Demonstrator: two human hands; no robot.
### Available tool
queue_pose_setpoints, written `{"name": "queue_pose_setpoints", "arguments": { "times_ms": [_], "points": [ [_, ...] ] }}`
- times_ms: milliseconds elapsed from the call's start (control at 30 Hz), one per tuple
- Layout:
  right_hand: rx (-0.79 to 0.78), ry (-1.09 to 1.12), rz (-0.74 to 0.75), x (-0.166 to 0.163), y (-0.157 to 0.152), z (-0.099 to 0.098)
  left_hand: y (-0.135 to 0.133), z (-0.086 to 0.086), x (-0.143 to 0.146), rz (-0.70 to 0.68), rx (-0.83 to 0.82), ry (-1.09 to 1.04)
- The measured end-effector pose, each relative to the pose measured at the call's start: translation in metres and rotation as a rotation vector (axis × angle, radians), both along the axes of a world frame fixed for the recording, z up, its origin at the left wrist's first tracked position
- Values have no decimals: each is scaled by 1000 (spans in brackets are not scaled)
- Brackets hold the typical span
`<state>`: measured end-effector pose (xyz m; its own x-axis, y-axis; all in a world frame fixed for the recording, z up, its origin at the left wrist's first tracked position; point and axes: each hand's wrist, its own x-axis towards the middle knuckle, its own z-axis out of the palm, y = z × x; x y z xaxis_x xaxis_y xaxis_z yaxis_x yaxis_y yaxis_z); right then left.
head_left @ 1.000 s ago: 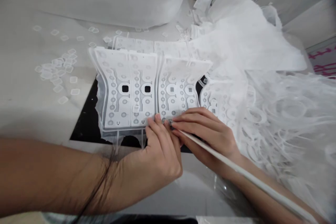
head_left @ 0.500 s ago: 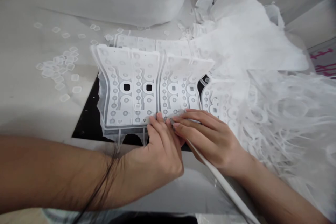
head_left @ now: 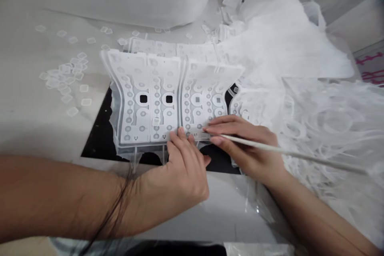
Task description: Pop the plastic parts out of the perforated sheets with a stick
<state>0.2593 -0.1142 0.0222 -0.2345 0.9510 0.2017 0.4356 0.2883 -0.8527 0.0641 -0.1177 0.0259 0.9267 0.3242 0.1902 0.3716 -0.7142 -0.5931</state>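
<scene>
A moulded white translucent sheet (head_left: 138, 122), with rows of round bumps and square openings, lies across the middle. My left hand (head_left: 187, 168) rests on its near edge, fingertips flat on the surface and thumb apart below the edge. To the right, my right hand (head_left: 252, 144) is closed around a thin white rod (head_left: 288, 152). The rod's tip end is hidden by the fingers, close to the sheet's lower right part. Two square openings on the left show black; the two on the right look grey.
Small clear square pieces (head_left: 64, 76) are scattered at left. A black mat (head_left: 99, 136) lies beneath the sheet. More moulded sheets (head_left: 252, 100) are at right, beside a heap of tangled white strips (head_left: 327, 128). White film (head_left: 270, 28) is bunched behind.
My right hand has shifted slightly right, away from my left fingers. The rod has swung from pointing down toward me to pointing right. My left hand stays nearly still.
</scene>
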Motion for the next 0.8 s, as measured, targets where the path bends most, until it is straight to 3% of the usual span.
{"name": "queue_pose_setpoints", "arguments": {
  "times_ms": [133,600,800],
  "points": [
    [34,-20,128,-1,3,-3,0,1,-1,2,-4,21],
    [96,-36,186,1,5,-7,0,0,-1,-11,-49,-24],
    [251,-190,222,-1,1,-12,1,3,-2,-25,-32,39]
  ]
}}
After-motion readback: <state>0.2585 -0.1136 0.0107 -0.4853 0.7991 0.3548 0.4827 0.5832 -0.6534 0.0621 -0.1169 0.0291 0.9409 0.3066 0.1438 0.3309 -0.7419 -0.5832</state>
